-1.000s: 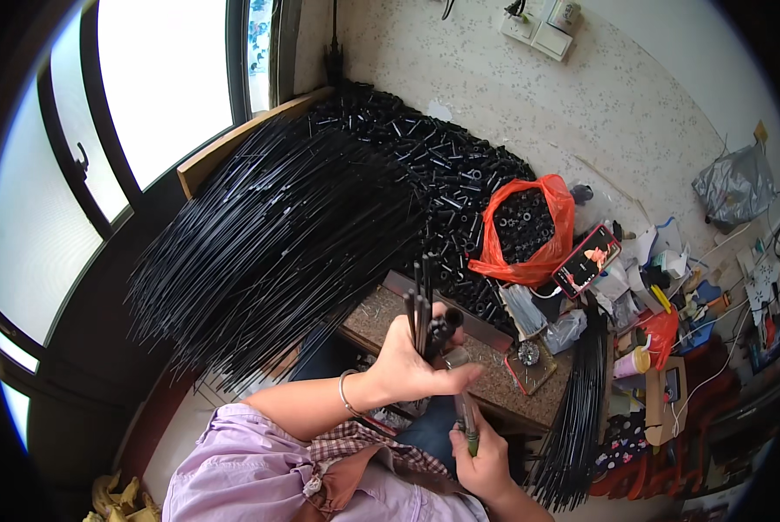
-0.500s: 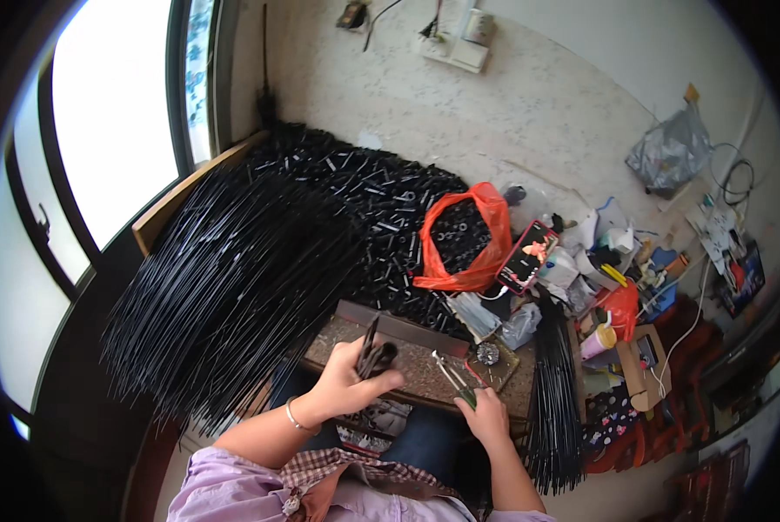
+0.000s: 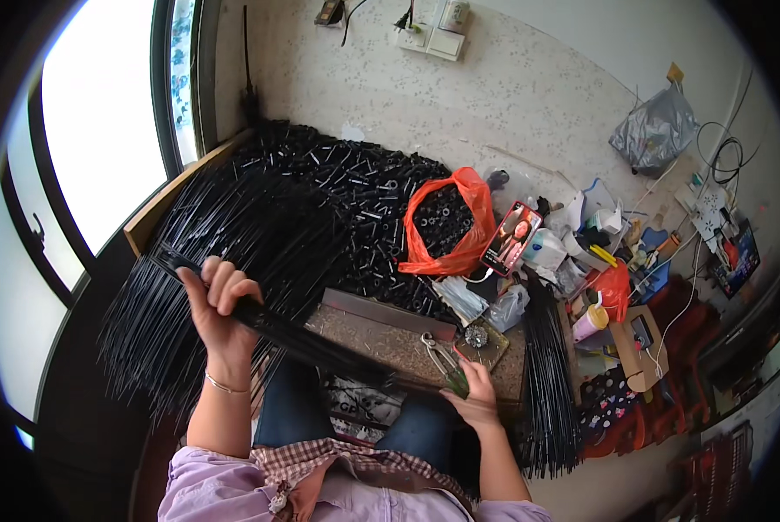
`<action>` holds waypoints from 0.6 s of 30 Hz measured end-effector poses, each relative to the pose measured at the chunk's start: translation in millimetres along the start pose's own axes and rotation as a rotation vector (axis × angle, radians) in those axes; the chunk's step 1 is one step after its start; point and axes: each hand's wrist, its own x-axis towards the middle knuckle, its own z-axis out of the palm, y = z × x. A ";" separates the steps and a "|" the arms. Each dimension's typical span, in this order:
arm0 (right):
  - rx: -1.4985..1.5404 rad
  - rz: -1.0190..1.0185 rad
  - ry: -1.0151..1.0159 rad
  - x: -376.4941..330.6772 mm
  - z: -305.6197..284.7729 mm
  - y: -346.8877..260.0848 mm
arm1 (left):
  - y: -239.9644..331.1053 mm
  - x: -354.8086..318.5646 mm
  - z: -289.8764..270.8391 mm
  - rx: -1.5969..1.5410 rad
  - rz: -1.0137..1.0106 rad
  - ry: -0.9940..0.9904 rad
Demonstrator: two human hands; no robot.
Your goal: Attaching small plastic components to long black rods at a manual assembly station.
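My left hand (image 3: pixel 223 304) is closed around a bundle of long, thin black strands (image 3: pixel 303 337), with the thumb up. From its fist the bundle slants down to the right across my lap, toward my right hand (image 3: pixel 477 396). That hand is wrapped around green-handled pincers (image 3: pixel 440 355), jaws pointing away from me over the table edge. Whether it also touches the bundle's end, I cannot tell. Behind my left hand lies a large spread heap of black strands (image 3: pixel 224 217).
Short black tubular pieces (image 3: pixel 355 183) are piled at the back. A red plastic bag (image 3: pixel 407 248) holds more, beside a lit phone (image 3: pixel 512 239). A metal bar (image 3: pixel 388 315) runs along the worktop (image 3: pixel 342 332). Another strand bundle (image 3: pixel 546 383) hangs off the right edge, near a lidded cup (image 3: pixel 592 322).
My left hand has moved left and up, and the bundle now stretches diagonally between my hands. My right hand keeps hold of the pincers. The view has shifted slightly.
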 end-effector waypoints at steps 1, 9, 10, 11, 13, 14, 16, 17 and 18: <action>0.428 -0.048 -0.043 3.2 -8.8 -3.2 | -10.7 -5.1 -3.5 0.019 0.033 0.152; 1.334 -0.091 0.901 26.0 -111.4 -77.1 | -68.0 -134.7 -131.2 0.270 -0.742 0.766; 1.273 -0.077 1.028 27.0 -111.1 -87.1 | -77.5 -145.1 -139.0 0.403 -0.881 0.918; 1.289 -0.124 0.891 25.1 -109.1 -91.8 | -79.7 -150.5 -144.9 0.482 -1.064 0.966; 1.161 -0.061 0.840 26.3 -88.6 -97.8 | -86.2 -161.5 -157.2 0.587 -1.305 1.110; 1.052 0.025 0.837 28.5 -75.0 -105.3 | -83.3 -173.7 -174.7 0.584 -1.294 1.124; 1.229 0.124 0.650 28.6 -59.6 -118.4 | -79.8 -193.4 -208.4 0.786 -1.576 1.254; 1.307 0.138 0.531 24.6 -54.0 -114.8 | -78.0 -185.2 -200.5 0.788 -1.579 1.255; 1.337 0.140 0.353 22.0 -49.3 -111.0 | -74.6 -164.4 -183.2 1.292 -1.639 0.746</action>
